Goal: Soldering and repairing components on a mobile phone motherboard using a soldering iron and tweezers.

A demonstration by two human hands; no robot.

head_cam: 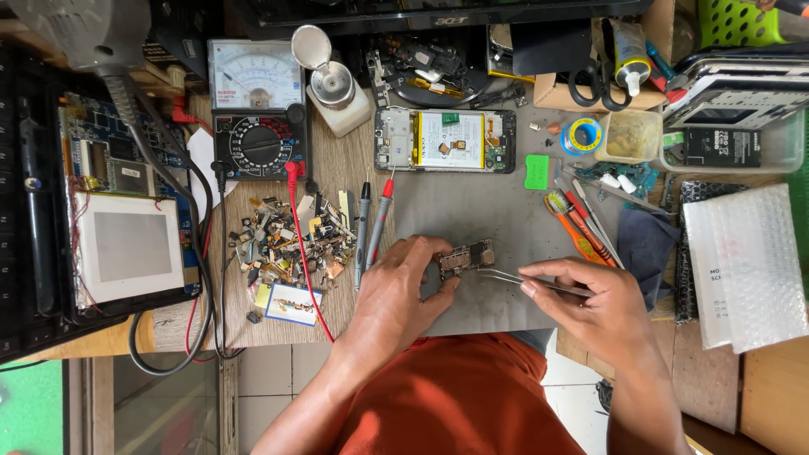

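**Small board pinned on the mat, tweezers at its edge**

Far left, an opened tablet (126, 211) lies w/ its white panel up; its left side is lost in shadow. Next, an analog multimeter (257, 109) sits at the back of the table (337, 168), its red lead running down past a heap of tiny scrap parts (291, 240), too small to tell apart. Two probes (371, 227) lie just right of the heap.

Your left hand (396, 291) presses the small circuit board (466, 257) onto the grey mat (472, 211), fingers closed on its left end; the thumb side is hidden. Behind it, an opened phone (445, 140) lies back-up.

Your right hand (594, 307) is pinched shut on metal tweezers (531, 280), tips just below the board; can't tell if they touch.

Right: a clear tub (630, 136) holds yellowish bits, hard to make out. A cardboard box (590, 97) holds scissors and a glue bottle. Bubble wrap (750, 261) is partly cut off at the edge.
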